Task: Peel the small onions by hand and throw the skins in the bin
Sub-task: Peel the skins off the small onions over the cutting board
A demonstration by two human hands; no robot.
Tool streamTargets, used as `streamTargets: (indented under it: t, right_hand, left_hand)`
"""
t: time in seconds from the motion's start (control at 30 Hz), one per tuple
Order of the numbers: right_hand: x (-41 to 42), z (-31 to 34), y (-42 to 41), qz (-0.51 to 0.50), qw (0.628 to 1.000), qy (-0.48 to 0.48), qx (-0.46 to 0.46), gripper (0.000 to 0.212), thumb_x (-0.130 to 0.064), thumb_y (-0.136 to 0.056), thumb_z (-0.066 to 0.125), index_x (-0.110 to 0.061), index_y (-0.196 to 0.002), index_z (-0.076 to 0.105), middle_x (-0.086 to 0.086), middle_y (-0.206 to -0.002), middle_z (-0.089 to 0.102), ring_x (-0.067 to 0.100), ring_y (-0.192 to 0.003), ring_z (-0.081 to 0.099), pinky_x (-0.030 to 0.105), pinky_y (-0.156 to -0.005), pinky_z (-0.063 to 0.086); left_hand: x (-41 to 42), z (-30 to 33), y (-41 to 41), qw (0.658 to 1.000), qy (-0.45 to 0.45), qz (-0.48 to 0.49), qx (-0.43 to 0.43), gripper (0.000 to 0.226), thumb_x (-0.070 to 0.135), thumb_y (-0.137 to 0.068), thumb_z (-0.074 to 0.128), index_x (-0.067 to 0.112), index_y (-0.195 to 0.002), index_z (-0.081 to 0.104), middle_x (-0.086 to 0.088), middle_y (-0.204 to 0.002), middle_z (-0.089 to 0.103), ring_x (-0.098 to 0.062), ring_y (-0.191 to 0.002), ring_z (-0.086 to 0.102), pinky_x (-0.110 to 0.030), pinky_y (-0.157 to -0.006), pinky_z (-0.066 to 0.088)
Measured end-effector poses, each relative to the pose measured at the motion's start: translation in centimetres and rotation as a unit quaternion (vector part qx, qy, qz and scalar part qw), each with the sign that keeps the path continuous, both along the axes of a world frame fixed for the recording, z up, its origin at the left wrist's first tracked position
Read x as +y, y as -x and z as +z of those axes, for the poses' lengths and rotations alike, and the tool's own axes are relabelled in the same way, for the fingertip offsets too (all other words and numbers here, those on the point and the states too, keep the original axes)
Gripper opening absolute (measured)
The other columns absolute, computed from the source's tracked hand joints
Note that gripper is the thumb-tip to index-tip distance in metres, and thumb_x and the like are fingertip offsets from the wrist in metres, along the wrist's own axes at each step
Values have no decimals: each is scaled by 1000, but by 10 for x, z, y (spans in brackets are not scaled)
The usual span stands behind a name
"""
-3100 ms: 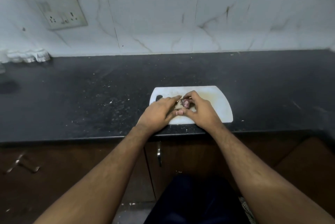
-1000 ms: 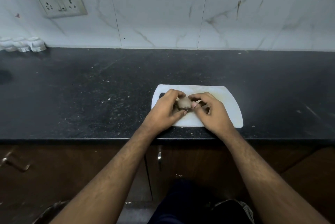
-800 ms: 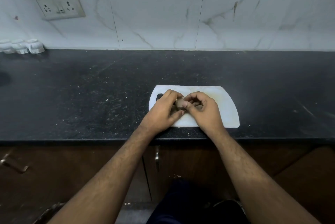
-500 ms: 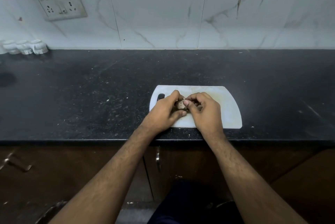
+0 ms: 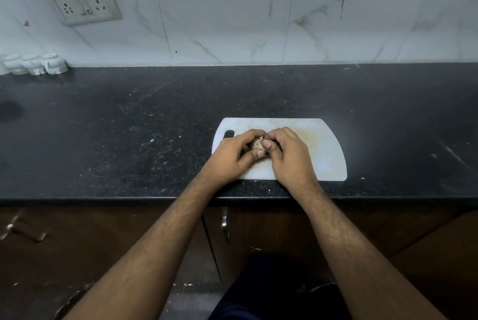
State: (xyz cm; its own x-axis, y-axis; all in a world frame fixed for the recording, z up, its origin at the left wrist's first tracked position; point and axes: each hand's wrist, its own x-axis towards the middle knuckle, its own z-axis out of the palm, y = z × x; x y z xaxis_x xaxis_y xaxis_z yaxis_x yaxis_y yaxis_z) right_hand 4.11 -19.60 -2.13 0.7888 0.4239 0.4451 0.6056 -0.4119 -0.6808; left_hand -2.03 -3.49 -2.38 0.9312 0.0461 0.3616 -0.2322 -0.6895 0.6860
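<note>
Since half a second ago my hands have closed in tighter around the small onion (image 5: 256, 143), so less of it shows; a second ago the pale bulb sat plainly exposed between my thumbs. The white cutting board (image 5: 323, 154) lies in the same spot on the black tabletop (image 5: 129, 125), just right of the frame's centre.

My left hand (image 5: 230, 158) curls around the onion from the left, fingers arched over its top and thumb pressed beneath it, gripping it. My right hand (image 5: 287, 154) meets it from the right, knuckles raised, thumb tip pinching against the onion's near side, so both hands clasp the one bulb. It is held just above the left half of the board, by the dark handle slot (image 5: 228, 134). Both forearms run up from the lower edge of the frame, converging at the board.
</note>
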Motion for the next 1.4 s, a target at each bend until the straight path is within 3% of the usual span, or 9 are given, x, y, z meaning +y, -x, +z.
streamTargets:
  t: [0.23,0.57,0.77,0.87,1.0,1.1,1.27,1.33,1.4]
  right_hand:
    - [-7,3,1,3,997,-54,63,10,-18,-100,59,-24,-93,64,-11,-94,64,0,-87,57,5,-72,39]
    - [-4,2,2,-119,986,-88,78,7,-16,-101,59,-21,-101,65,-11,-92,67,1,-87,62,1,-66,41]
    - [-4,2,3,-155,980,-107,59,13,-14,-102,56,-20,-110,65,-9,-103,67,6,-94,63,5,-73,41]
    - [-4,5,6,-96,991,-90,17,15,-20,-102,58,-19,-113,68,-10,-106,65,0,-95,60,4,-77,42]
    - [-1,6,11,-17,999,-48,5,15,-19,-95,69,-22,-109,74,-12,-102,64,-6,-88,59,2,-73,41]
    - [-2,6,11,-20,998,-54,-3,15,-17,-93,72,-20,-107,76,-12,-99,64,-4,-88,59,3,-73,42]
    - [-3,6,17,-7,997,-76,-4,14,-12,-92,73,-13,-104,78,-9,-95,64,0,-91,62,7,-74,47]
    - [-3,6,19,-3,996,-92,7,14,-9,-89,76,-9,-103,78,-8,-95,65,1,-91,64,8,-75,50]
    - [-3,6,20,-4,996,-91,5,13,-7,-86,77,-8,-99,78,-8,-95,65,2,-90,65,12,-77,53]
  left_hand:
    - [10,4,5,988,148,16,31,25,27,-98,72,27,-122,64,5,-112,77,-17,-110,71,-49,-104,53]
    - [12,1,5,982,186,9,28,38,12,-95,74,19,-131,61,3,-128,72,-17,-120,68,-48,-109,51]
    - [8,0,3,990,138,3,39,44,10,-96,71,22,-133,50,12,-140,67,-6,-124,64,-41,-109,50]
    - [7,2,3,995,96,0,37,44,14,-98,68,28,-134,46,18,-144,62,-7,-125,62,-40,-106,50]
    - [3,2,4,997,62,-14,33,47,9,-101,64,18,-141,42,9,-152,56,14,-108,60,-9,-87,44]
    - [1,2,4,999,42,-28,20,48,9,-101,65,12,-142,41,4,-155,52,28,-111,49,-1,-85,38]
    - [2,-2,-1,1000,10,-20,5,48,8,-99,67,9,-140,42,3,-155,54,17,-110,55,-3,-85,38]
    - [2,-2,-1,1000,-2,-22,-1,49,5,-99,65,7,-141,41,2,-155,53,22,-120,49,0,-92,34]
    - [1,-2,-1,999,-5,-31,-8,48,3,-99,64,7,-141,41,1,-155,53,11,-133,46,-2,-100,33]
